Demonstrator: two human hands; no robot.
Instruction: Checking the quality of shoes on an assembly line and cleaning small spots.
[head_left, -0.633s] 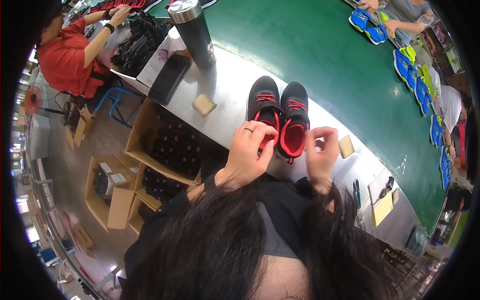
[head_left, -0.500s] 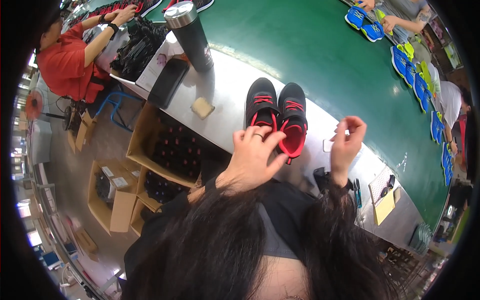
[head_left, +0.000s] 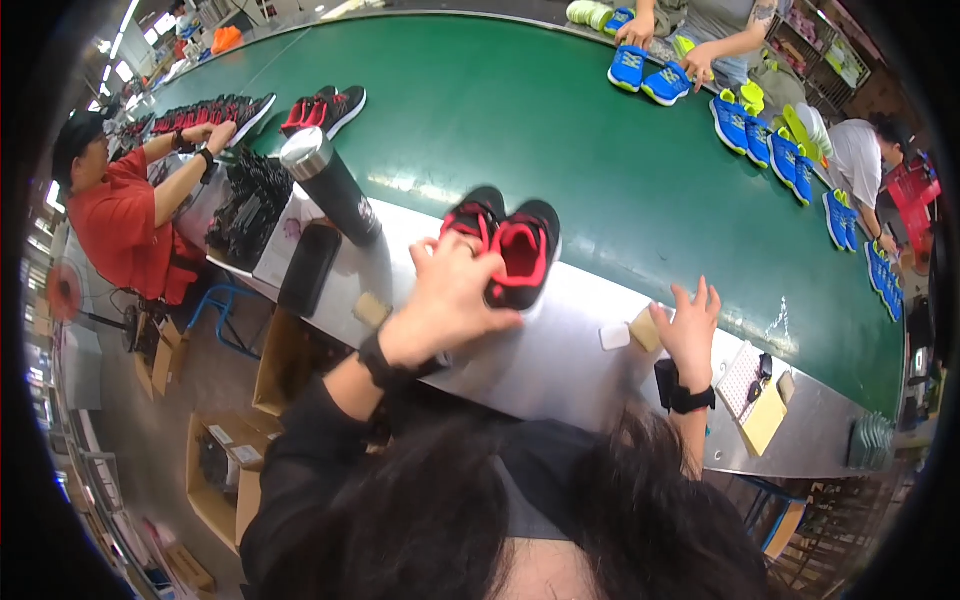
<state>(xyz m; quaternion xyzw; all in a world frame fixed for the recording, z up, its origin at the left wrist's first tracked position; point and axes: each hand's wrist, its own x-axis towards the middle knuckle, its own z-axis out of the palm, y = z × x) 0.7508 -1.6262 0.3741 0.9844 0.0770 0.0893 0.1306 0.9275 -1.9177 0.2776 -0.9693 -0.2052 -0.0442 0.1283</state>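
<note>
A pair of black sneakers with red linings stands with toes pointing away, at the border of the metal bench (head_left: 560,370) and the green belt (head_left: 480,110). My left hand (head_left: 445,295) is at their heels, its fingers curled over the left sneaker (head_left: 474,216) and its thumb low behind the right sneaker (head_left: 525,255). The hand covers the left sneaker's heel. My right hand (head_left: 690,335) is open, fingers spread and raised, above the bench. Close to its thumb lies a yellowish sponge block (head_left: 645,329), with a small white piece (head_left: 614,337) beside it.
To the left stand a steel-topped black bottle (head_left: 335,190) and a black case (head_left: 310,270); another sponge block (head_left: 372,310) is near them. A notebook with yellow paper (head_left: 762,420) lies right. Co-workers handle black-red shoes (head_left: 250,120) and blue shoes (head_left: 667,83). Cardboard boxes (head_left: 215,475) stand below.
My left hand and the pair of sneakers have shifted away from me toward the belt, and the sneakers have turned. My right hand's fingers have spread, and a sponge block now shows beside it.
</note>
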